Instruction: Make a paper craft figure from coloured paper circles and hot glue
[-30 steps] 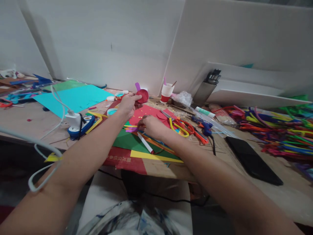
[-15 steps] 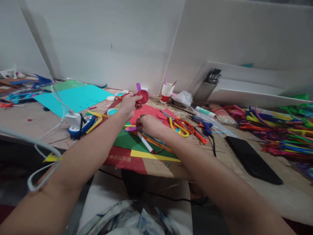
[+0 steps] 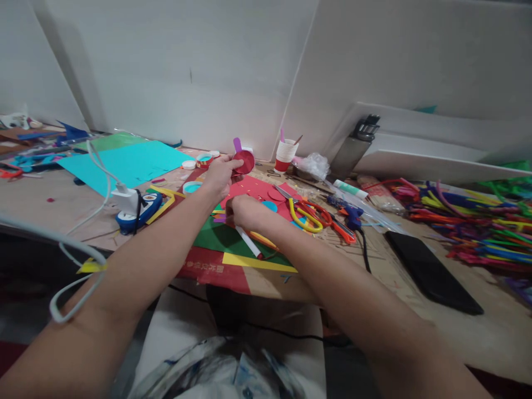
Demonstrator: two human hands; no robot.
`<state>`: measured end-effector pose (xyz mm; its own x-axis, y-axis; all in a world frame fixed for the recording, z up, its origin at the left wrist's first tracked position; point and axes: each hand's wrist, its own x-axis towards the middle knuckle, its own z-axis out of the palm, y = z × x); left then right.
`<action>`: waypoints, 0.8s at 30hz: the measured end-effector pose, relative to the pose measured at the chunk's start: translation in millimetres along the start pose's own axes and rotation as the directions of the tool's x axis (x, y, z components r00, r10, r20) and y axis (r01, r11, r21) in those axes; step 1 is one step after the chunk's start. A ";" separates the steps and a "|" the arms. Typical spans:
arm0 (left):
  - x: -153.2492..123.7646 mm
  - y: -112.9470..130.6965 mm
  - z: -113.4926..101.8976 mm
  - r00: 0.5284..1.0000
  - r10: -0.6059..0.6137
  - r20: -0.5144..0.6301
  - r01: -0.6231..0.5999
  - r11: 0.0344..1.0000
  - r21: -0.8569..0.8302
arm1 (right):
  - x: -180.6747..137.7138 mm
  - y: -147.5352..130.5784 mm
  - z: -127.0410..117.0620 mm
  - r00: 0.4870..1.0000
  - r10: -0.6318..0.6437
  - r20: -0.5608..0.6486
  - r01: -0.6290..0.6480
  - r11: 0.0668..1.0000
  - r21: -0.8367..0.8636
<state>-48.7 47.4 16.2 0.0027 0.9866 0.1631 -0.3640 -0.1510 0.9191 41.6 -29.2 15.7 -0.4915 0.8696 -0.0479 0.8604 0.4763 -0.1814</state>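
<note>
My left hand [image 3: 218, 176] is raised a little above the table and pinches a dark red paper disc [image 3: 244, 162] with a purple strip [image 3: 237, 145] sticking up from it. My right hand [image 3: 244, 213] rests on the coloured paper sheets [image 3: 216, 237], fingers curled on a small purple paper piece [image 3: 220, 218] at its fingertips. A white marker with a red tip [image 3: 248, 243] lies just below the right hand. Red paper [image 3: 254, 189] lies between the two hands.
Yellow and red scissors [image 3: 310, 217] and a blue glue gun [image 3: 350, 215] lie right of the hands. A black phone [image 3: 432, 272] and a heap of pipe cleaners [image 3: 469, 219] fill the right side. A paper cup [image 3: 285, 154], cyan sheet [image 3: 122, 162], and white charger with cable [image 3: 127, 200] are near.
My right hand has slid a little left across the papers, nearer to the left hand. The left hand keeps the red disc up in about the same place.
</note>
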 end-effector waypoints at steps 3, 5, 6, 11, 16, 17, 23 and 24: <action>-0.8 2.3 0.1 1.000 0.003 -0.006 -0.003 1.000 -0.006 | 1.2 0.2 -3.9 0.998 -0.031 0.047 0.030 1.000 0.006; -1.5 5.1 0.1 1.000 0.015 -0.012 -0.016 1.000 -0.009 | 0.2 9.4 -5.7 0.998 -0.052 0.028 0.049 0.994 0.099; -1.8 6.6 0.1 1.000 0.023 -0.016 -0.023 1.000 -0.012 | -1.0 16.5 -6.9 0.999 -0.050 -0.007 0.050 0.985 0.166; -2.0 10.8 0.1 0.998 0.048 -0.031 -0.048 0.999 -0.018 | -14.9 61.4 -19.1 0.964 0.036 -0.264 0.083 0.901 0.426; -4.2 10.2 1.9 0.999 0.026 -0.035 -0.027 1.000 -0.016 | -41.1 92.8 -28.2 0.906 0.218 -0.362 0.060 0.782 0.621; -4.7 9.9 2.3 0.999 0.023 -0.030 -0.023 1.000 -0.016 | -45.6 96.8 -28.4 0.895 0.246 -0.372 0.055 0.767 0.639; -5.1 7.5 2.0 0.999 0.038 0.003 -0.038 0.999 0.008 | -49.3 99.8 -18.6 0.903 0.276 -0.330 0.002 0.765 0.644; -4.6 7.2 1.6 0.999 0.042 0.003 -0.042 0.999 0.012 | -46.6 95.3 -15.3 0.916 0.250 -0.315 0.003 0.779 0.627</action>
<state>-49.9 41.7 22.7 -0.0098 0.9792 0.2025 -0.3523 -0.1929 0.9158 148.6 -22.4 15.7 -0.1926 0.9562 0.2206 0.5843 0.2924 -0.7570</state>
